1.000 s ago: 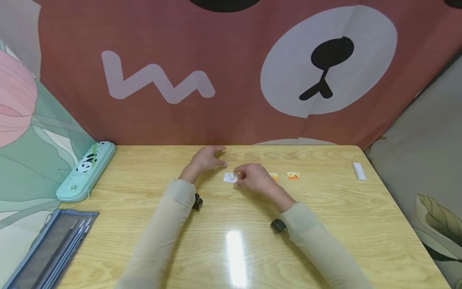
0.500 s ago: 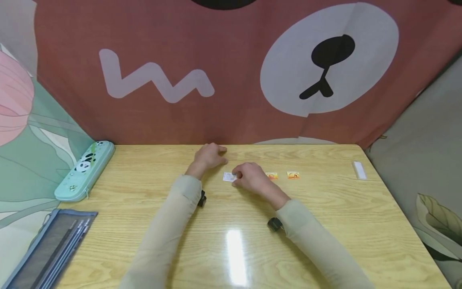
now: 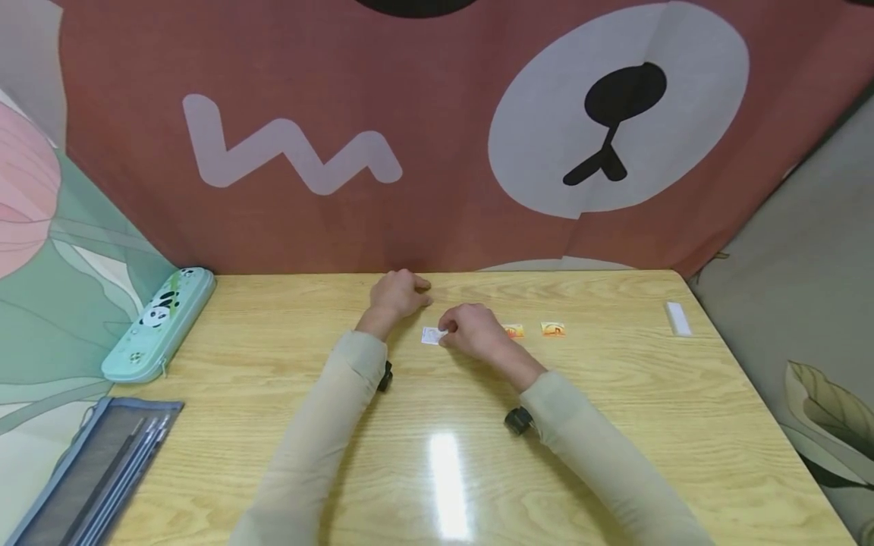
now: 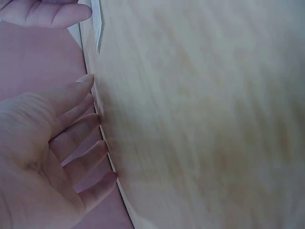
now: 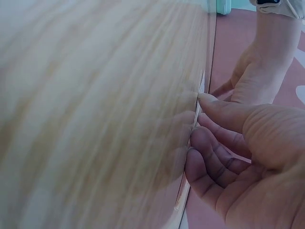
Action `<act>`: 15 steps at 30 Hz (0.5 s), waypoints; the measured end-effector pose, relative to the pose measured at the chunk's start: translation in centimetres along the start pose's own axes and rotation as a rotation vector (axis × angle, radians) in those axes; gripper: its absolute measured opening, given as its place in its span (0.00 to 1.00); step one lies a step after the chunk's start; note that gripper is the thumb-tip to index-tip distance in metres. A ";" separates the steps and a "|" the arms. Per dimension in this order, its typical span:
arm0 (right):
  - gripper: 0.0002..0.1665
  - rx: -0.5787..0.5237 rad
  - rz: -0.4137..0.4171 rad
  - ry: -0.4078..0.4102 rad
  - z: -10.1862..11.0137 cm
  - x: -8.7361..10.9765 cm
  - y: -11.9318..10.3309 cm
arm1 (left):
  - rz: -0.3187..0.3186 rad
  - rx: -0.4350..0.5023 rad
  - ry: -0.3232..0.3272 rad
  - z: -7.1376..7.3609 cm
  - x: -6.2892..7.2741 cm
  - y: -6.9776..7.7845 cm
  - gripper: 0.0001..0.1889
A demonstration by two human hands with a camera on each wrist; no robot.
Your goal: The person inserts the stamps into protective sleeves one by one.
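Note:
A small white printed card [image 3: 432, 335] lies on the wooden table, its right part covered by my right hand [image 3: 478, 332]. That hand pinches the card's right edge between thumb [image 5: 217, 106] and curled fingers. To the upper left of the card, my left hand [image 3: 397, 294] rests with its fingertips on the tabletop, fingers loosely bent and holding nothing. In the left wrist view, the edge of the white card [image 4: 97, 26] shows near the other hand's fingers. Two small orange picture cards lie right of my right hand: one partly hidden [image 3: 514, 331], the other in full [image 3: 553, 329].
A white eraser-like block [image 3: 679, 319] lies at the table's right side. At the left stand a mint panda pencil case [image 3: 160, 326] and a mesh pouch [image 3: 102, 470] with several pencils. A reddish-brown cloth [image 3: 307, 227] hangs behind the table's back edge.
My left hand has shifted slightly up and to the right. The right hand has edged left along the white card, uncovering more of the nearer orange card.

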State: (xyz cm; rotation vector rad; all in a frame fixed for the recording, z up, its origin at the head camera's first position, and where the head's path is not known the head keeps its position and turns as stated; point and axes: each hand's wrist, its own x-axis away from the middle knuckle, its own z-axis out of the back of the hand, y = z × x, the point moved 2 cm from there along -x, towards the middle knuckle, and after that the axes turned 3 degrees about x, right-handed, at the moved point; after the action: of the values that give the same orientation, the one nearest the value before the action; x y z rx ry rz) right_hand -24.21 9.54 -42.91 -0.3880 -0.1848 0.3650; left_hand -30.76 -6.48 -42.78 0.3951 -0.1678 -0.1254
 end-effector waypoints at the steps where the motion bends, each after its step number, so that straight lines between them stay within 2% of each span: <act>1: 0.11 -0.001 0.000 0.000 0.0 0.0 0.0 | 0.001 0.001 0.003 0.0 0.0 0.1 0.20; 11: 0.04 0.022 0.027 0.013 0.1 0.1 -0.3 | 0.003 0.008 0.010 0.0 0.2 0.4 0.16; 15: 0.09 0.029 0.027 0.030 0.1 0.2 -0.4 | -0.004 0.013 0.006 -0.1 0.3 0.3 0.16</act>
State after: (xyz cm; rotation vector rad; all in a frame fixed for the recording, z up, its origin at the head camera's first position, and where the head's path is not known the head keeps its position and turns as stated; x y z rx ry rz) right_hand -23.95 9.32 -42.68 -0.3672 -0.1453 0.3882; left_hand -30.44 -6.19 -42.68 0.4089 -0.1616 -0.1266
